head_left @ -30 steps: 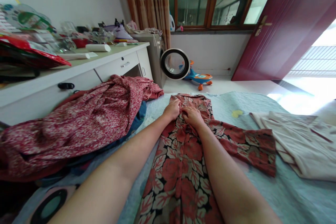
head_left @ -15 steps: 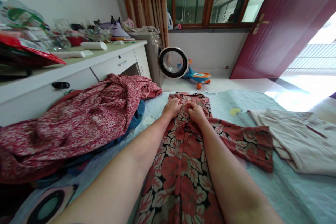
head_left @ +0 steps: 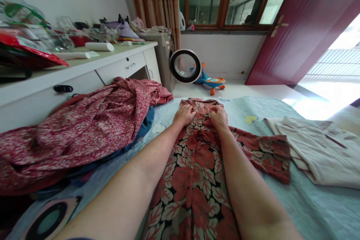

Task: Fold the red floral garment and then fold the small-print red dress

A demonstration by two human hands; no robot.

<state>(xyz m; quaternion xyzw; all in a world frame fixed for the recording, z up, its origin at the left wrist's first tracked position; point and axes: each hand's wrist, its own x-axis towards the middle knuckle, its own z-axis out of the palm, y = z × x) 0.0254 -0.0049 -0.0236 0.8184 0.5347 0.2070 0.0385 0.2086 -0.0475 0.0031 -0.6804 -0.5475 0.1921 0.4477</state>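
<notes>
Hands (head_left: 184,115) on a floral garment (head_left: 194,172), red patterned cloth (head_left: 92,127) heaped at left, folded pale garment (head_left: 320,152) at right

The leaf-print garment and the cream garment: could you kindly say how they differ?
The leaf-print garment is multicoloured; the cream garment looks mostly plain. The left hand and right hand touch the leaf-print garment, not the cream garment. The leaf-print garment has a part spread sideways; the cream garment lies folded. Both lie on the blue cover.
</notes>
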